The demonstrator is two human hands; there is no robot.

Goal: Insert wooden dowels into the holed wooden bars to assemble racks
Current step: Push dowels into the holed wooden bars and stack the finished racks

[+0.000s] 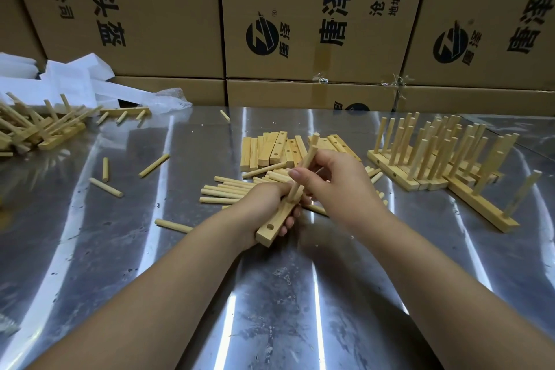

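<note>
left hand (264, 198) grips a holed wooden bar (274, 227) just above the desk (300, 294), fingers (289, 222) curled under it. the bar's long axis runs from its near end, low and toward me, up and away under my hands. right hand (336, 180) pinches a dowel (309, 156) with fingers clamped on its middle. the dowel stands near upright and leans away to the right, its lower end down at the bar between my two hands. cannot tell if the tip is seated in a hole, my left hand hides it. one empty hole (271, 225) shows at the bar's near end, below and left of the dowel. my guess: push along the dowel's own axis, down toward me into the bar, right hand drives, left braces. loose dowels (222, 189) lie just behind the left hand, spare bars (270, 150) beyond, finished racks (435, 153) off right.
</note>
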